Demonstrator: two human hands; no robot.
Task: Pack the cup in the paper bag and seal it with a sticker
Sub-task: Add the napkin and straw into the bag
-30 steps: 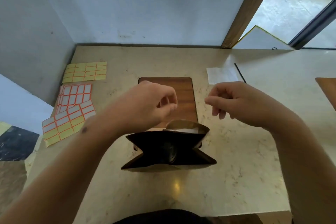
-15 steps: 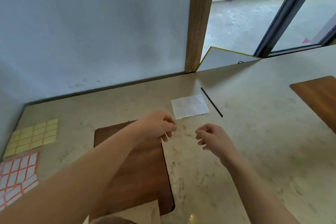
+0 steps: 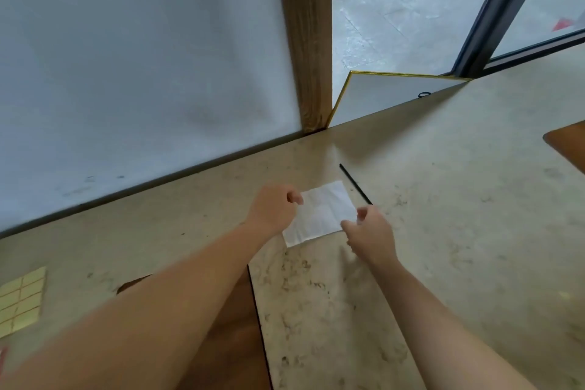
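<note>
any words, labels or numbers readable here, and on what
None can be read.
White paper between the left hand and right hand: only faint creases show, no print.
Yellow sticker sheet at the left edge: blank cells, no writing.
Black stick and wooden board: no marking visible.
Red shape outside the window: too blurred to tell if it is a sign.

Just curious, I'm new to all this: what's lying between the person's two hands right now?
In the head view, a white sheet of paper lies on the counter between the left hand and right hand, which meet it at opposite edges.
</note>
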